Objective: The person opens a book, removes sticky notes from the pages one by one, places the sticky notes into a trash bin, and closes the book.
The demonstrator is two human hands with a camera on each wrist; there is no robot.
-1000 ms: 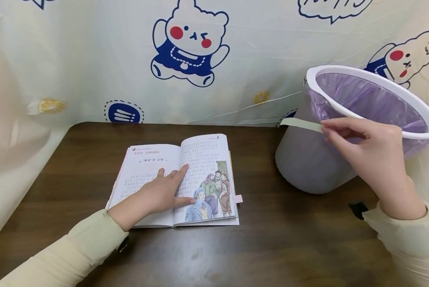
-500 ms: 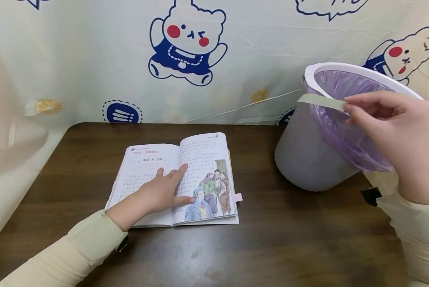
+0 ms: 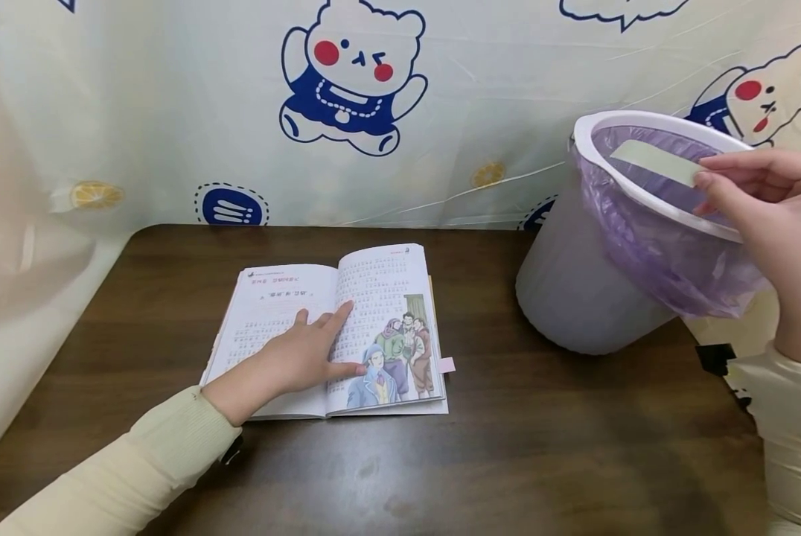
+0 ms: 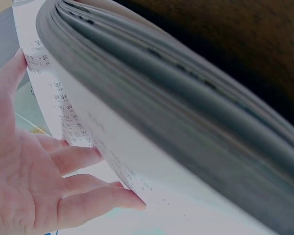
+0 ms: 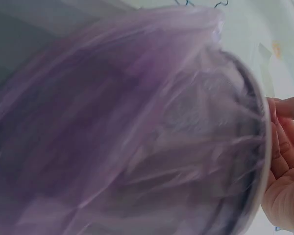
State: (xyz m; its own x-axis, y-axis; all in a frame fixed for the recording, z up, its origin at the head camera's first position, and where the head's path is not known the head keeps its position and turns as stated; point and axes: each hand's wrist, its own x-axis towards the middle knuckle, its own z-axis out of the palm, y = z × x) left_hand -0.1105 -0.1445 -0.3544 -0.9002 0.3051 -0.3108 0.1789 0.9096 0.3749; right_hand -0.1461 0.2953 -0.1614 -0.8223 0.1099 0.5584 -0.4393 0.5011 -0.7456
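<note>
An illustrated book (image 3: 387, 275) lies spread on the brown table. My left hand (image 3: 300, 357) rests on it with the fingers spread across the inner fold; the left wrist view shows the fingertips touching the pages (image 4: 78, 122). Between thumb and fingers, my right hand (image 3: 776, 201) pinches one end of a pale green paper strip (image 3: 655, 161). The strip's free end points left, over the mouth of the trash can (image 3: 575, 290). In the right wrist view, the purple liner (image 5: 112, 122) fills most of the picture and the hand (image 5: 286, 147) shows behind the rim.
The trash can has a white rim (image 3: 642, 197) and stands at the table's right rear. A pink tab (image 3: 446, 365) sticks out of the book's right side. Behind the table (image 3: 508, 447) hangs a cloth (image 3: 193, 89) printed with cartoon bears.
My right hand has moved right and up with the paper strip, from in front of the trash can to over its opening. The left hand has stayed on the book.
</note>
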